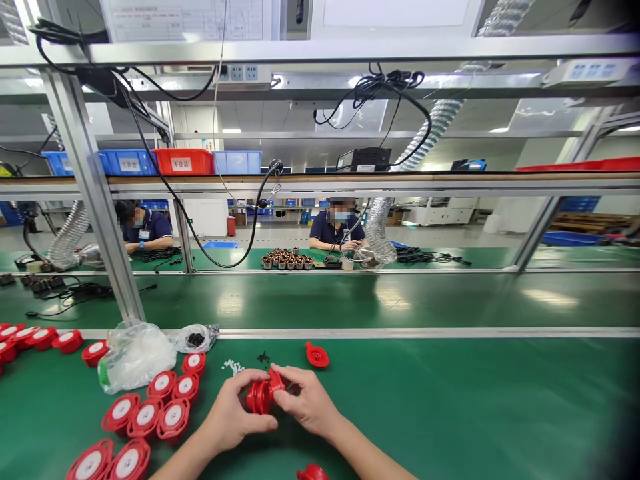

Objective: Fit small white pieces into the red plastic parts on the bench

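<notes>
Gripping ridged, glossy red part (258, 398) over smooth green table (440, 407). Left hand (235, 410) curving, its grip holding grooved body; right hand (311, 400) pinching opposite end, grip narrow. Loose red piece (317, 356), rounded with tab, lying beyond hands. Tiny white pellets (233, 366) and black bits (263, 357) lying scattered nearby. Crinkled clear plastic bag (143, 357) slumping at left, near white-faced round red units (146, 415).
</notes>
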Tool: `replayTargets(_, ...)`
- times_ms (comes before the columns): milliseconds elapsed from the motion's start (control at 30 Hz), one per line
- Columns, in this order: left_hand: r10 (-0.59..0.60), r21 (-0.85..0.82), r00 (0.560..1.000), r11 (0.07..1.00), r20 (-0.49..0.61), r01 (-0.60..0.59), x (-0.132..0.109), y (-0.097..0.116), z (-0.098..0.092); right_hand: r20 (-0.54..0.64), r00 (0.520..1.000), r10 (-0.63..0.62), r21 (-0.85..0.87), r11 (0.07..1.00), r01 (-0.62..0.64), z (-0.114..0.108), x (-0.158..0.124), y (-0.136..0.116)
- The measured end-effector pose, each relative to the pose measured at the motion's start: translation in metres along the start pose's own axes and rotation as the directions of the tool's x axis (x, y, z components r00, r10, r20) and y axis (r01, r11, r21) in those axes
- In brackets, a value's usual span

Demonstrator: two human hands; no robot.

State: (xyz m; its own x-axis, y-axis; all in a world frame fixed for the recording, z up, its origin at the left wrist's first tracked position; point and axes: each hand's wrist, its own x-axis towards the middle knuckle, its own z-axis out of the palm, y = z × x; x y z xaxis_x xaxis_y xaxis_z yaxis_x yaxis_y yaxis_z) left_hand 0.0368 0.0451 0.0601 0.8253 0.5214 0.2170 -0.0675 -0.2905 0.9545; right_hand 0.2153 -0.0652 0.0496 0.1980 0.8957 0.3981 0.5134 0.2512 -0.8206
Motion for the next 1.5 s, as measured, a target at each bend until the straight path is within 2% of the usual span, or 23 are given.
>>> replayTargets(33,-0.022,0.015,0.999,1.000,0.047,0.022,0.000,-0.001,-0.001,0.017,1.000,-0.016,-0.038,0.999,0.017,-0.004,0.001,0.000)
replayTargets(100,-0.039,0.151,0.994,0.988,0.105,0.023,-0.001,-0.004,-0.002,0.020,0.998,-0.061,-0.221,0.973,0.064,-0.011,0.002,0.002)
replayTargets(167,-0.014,0.305,0.991,0.952,0.133,-0.027,-0.003,-0.007,-0.001,-0.013,0.996,-0.092,-0.461,0.884,0.076,-0.016,0.003,0.005)
replayTargets(233,0.016,0.354,0.984,0.932,0.175,-0.079,-0.007,-0.009,0.001,-0.048,0.995,-0.092,-0.631,0.775,0.041,-0.021,0.003,0.010)
replayTargets(400,0.046,0.295,0.947,0.945,0.318,-0.145,-0.015,-0.001,0.009,-0.172,0.985,0.016,-0.799,0.582,-0.149,-0.032,0.004,0.024)
replayTargets(467,0.054,0.279,0.953,0.950,0.297,-0.141,-0.015,0.003,0.012,-0.228,0.974,-0.014,-0.829,0.528,-0.187,-0.032,0.004,0.027)
replayTargets(500,0.055,0.289,0.967,0.949,0.247,-0.128,-0.013,0.004,0.011,-0.236,0.971,-0.047,-0.837,0.517,-0.179,-0.030,0.004,0.027)
replayTargets(600,0.076,0.446,0.997,0.893,-0.020,-0.059,-0.006,-0.001,0.003,-0.148,0.981,-0.124,-0.830,0.555,-0.055,-0.016,0.006,0.024)
replayTargets(667,0.083,0.631,0.983,0.775,-0.165,0.041,-0.001,-0.010,-0.009,-0.069,0.991,-0.113,-0.788,0.615,0.015,-0.003,0.008,0.022)
replayTargets(767,0.003,0.831,0.969,0.516,-0.245,0.209,0.003,-0.021,-0.028,-0.029,0.999,-0.032,-0.732,0.681,0.000,0.012,0.011,0.023)
replayTargets(800,-0.028,0.857,0.966,0.455,-0.257,0.241,0.003,-0.023,-0.032,-0.034,0.999,-0.003,-0.725,0.688,-0.023,0.015,0.012,0.024)
replayTargets(867,-0.057,0.876,0.961,0.401,-0.270,0.270,0.004,-0.025,-0.037,-0.049,0.998,0.035,-0.727,0.685,-0.060,0.017,0.013,0.025)
replayTargets(1100,-0.083,0.878,0.959,0.388,-0.271,0.282,0.009,-0.024,-0.040,-0.030,0.998,0.056,-0.762,0.645,-0.059,0.016,0.017,0.025)
replayTargets(1300,-0.049,0.869,0.967,0.429,-0.251,0.247,0.012,-0.024,-0.044,-0.065,0.997,0.041,-0.740,0.668,-0.076,0.014,0.015,0.024)
replayTargets(1500,-0.008,0.852,0.968,0.474,-0.249,0.223,0.009,-0.017,-0.039,-0.064,0.997,0.033,-0.701,0.710,-0.068,0.004,0.005,0.023)
